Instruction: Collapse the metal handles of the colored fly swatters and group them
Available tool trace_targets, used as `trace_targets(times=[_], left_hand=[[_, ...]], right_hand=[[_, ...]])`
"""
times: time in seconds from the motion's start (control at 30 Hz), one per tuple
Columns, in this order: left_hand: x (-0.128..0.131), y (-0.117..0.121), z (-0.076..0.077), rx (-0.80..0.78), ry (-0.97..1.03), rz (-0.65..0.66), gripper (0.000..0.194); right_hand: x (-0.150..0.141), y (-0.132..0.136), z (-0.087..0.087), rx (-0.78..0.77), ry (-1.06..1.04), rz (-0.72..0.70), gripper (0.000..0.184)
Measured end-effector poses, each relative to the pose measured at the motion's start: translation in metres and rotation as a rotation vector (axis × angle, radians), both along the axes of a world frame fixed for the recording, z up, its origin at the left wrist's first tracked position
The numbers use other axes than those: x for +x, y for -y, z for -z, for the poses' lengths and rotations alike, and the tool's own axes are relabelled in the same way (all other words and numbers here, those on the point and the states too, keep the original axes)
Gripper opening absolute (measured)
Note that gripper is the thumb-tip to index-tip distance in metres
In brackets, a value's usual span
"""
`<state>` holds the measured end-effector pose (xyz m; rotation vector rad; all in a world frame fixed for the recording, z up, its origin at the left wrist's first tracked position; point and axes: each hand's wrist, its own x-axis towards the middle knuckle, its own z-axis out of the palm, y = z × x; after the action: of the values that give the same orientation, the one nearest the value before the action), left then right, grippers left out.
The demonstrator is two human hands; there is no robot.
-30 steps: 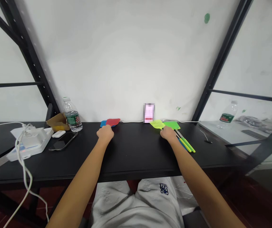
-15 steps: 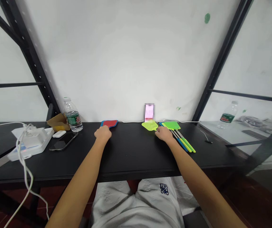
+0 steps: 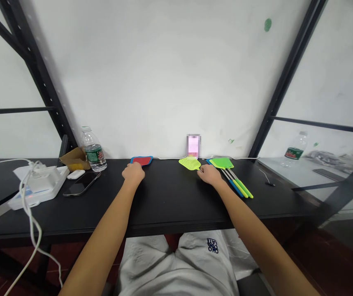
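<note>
Here's the yellow swatter (image 3: 189,163), lying flat on the counter (image 3: 164,205), with the right hand (image 3: 210,174) just beside it. Its long axis runs on a slant: the mesh head sits up and to the left, and the neck comes down rightward, straight into that hand. The right hand is much the nearer, with the left hand (image 3: 133,172) well over to the left of the yellow swatter. The right fingers (image 3: 201,171) are pressed together and curled down at the neck. Are they pinching it? Can't tell from up here, because the hand covers the spot and any shaft is lost beneath it.

Over on the left, those fingers (image 3: 132,166) are closed up too, tips at the near edge of the red swatter (image 3: 141,160), which lies on a blue swatter (image 3: 131,161). Again, no telling whether there's a grip. To the right of the yellow swatter, a green swatter (image 3: 221,163) tops a fan of handles (image 3: 236,183). Directly behind it stands a pixelated upright object (image 3: 193,146), impossible to make out. Farther left are a water bottle (image 3: 94,151) and a phone (image 3: 79,188).
</note>
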<state>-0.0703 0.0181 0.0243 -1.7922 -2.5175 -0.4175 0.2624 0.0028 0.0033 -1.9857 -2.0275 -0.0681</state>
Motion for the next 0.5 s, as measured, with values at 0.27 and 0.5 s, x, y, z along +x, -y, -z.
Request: trace_targets(times=[0.27,0.5], left_hand=[[0.039,0.025,-0.005,0.278,-0.132,0.211,0.035],[0.071,0.032,0.009,0.17,0.028,0.628,0.027]], right_hand=[[-0.03,0.021,-0.007,0.218,0.002,-0.126,0.029],[-0.045,0.032,-0.007,0.332,-0.181,-0.201,0.026]])
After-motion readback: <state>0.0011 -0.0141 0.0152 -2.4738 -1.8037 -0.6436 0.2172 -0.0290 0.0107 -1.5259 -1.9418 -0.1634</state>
